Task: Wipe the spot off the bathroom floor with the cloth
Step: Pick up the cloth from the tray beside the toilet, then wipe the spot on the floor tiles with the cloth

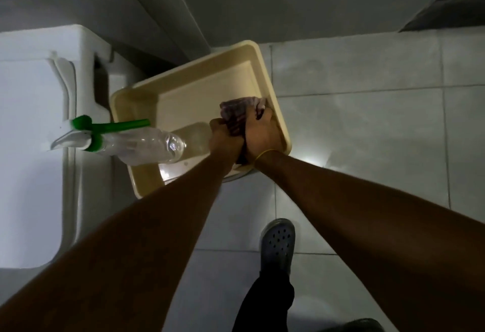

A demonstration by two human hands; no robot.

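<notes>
**Both hands squeeze the cloth above the basin**

The grey tiled floor (367,127) fills the right side and the space under the arms. No spot can be made out on it in this dim light. A white toilet (29,132) stands far to the left of the fingers. A cream rectangular basin (199,87) sits on the floor directly below the fingers, its right rim just beside them.

A clear spray bottle (147,145) with green trigger parts lies to the left of the fingers, its nozzle end over the toilet and its bottom over the basin's left rim.

One foot in a dark perforated clog (277,246) stands on the floor, below the fingers in the view.

The left hand (225,137) and the right hand (262,135) are pressed together over the basin. The fingers of both are closed tightly around the cloth (237,114), a dark striped bundle that sticks out above them and hangs a little under the wrists. A thin yellow band (265,154) circles the right wrist.
</notes>
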